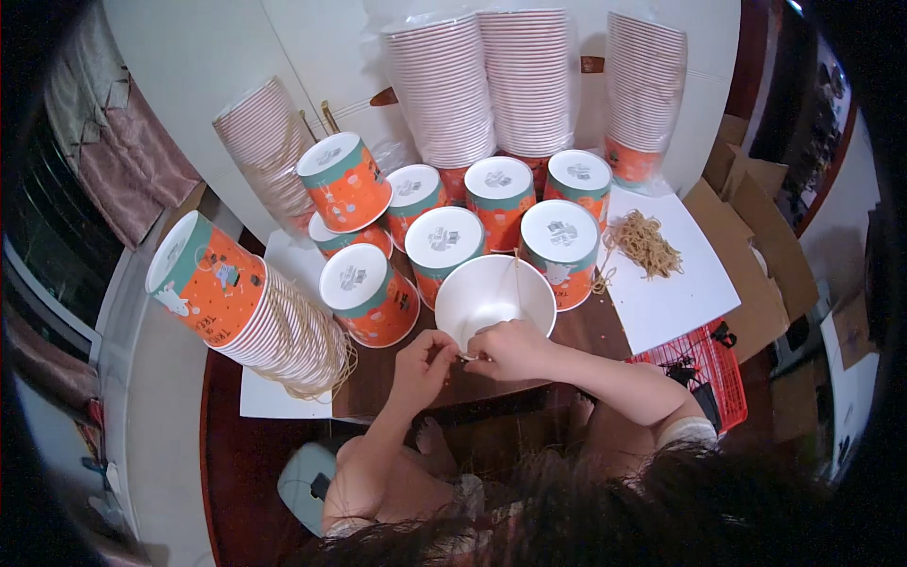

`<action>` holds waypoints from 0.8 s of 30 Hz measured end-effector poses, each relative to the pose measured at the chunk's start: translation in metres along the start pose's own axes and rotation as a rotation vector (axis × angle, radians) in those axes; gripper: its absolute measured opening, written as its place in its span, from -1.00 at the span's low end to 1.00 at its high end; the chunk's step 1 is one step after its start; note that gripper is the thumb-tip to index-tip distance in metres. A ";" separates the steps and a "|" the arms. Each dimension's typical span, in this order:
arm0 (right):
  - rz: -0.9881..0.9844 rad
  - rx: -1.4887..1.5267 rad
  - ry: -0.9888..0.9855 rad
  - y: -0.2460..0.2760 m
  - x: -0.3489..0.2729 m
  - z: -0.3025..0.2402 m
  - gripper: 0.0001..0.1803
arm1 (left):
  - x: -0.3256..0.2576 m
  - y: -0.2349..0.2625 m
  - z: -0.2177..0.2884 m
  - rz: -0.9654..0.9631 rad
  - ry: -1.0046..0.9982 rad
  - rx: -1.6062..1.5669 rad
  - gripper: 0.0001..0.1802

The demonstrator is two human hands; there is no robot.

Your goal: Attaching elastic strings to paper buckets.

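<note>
A white paper bucket (472, 293) stands at the near edge of the table, its open mouth tilted toward me. Inside its far wall hangs a thin tan cord (517, 274). At the bucket's near rim, my right hand (515, 350) is closed, its fingertips pinched on a small pale bit that looks like the cord's end. My left hand (425, 367) meets it there, thumb and fingertips bent together around the same spot. What lies between the left fingers is too small to make out. Orange-and-green buckets (444, 241) stand upside down just behind.
A heap of tan cords (645, 246) lies on the white board at right. Nested buckets (255, 302) draped with cords lean at left. Tall wrapped bucket stacks (439, 90) line the back. A red basket (704, 378) and open cardboard box (751, 241) are at right.
</note>
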State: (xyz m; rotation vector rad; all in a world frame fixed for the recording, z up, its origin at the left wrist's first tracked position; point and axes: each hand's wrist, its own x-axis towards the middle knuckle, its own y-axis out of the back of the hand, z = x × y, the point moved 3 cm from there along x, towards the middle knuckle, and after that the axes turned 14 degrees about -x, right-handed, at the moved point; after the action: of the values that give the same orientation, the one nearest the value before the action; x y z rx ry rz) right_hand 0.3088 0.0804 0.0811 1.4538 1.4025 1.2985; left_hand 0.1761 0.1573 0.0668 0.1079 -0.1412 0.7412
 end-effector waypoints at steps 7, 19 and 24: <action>0.027 0.222 -0.010 0.001 0.001 0.014 -0.82 | 0.007 0.006 -0.008 -0.034 -0.029 -0.006 -0.90; 0.050 0.370 -0.013 0.015 0.008 0.012 -0.81 | 0.006 -0.005 0.007 -0.133 -0.216 0.255 -0.81; 0.090 0.353 -0.012 0.015 0.007 0.009 -0.82 | 0.008 -0.007 0.008 -0.154 -0.298 0.370 -0.83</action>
State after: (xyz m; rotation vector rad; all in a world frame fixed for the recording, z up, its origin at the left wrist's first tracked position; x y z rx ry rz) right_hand 0.3206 0.0866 0.0945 1.7701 1.6356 1.1317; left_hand 0.1859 0.1561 0.0760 0.5773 -0.2758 0.5874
